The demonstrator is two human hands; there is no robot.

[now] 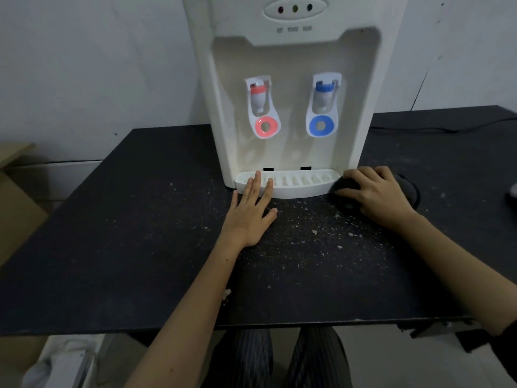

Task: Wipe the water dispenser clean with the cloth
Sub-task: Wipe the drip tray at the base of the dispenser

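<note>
1. Filling most of the view, a black table [112, 247] is seen from above; its top is speckled with pale flecks and crumbs, thickest in front of the dispenser.
2. A white water dispenser [291, 88] is stood upright at the back of the table, against a pale wall [84, 65].
3. A white slotted drip tray [305, 186] is fitted along the dispenser's foot, at the table surface.
4. A red tap [258, 98] is set on the left of the dispenser's recess and a blue tap [324, 92] on the right, each above a lever ring of matching colour.
5. The left hand [251, 211] is laid flat with straight, spread fingers; the fingertips are rested on the left end of the drip tray, and nothing is held.
6. The right hand [375, 194] is curled over a dark cloth [345, 189], which is gripped and pressed against the right corner of the drip tray, on the table.
7. Three small indicator lights [295, 8] are set in an oval at the dispenser's top.
</note>
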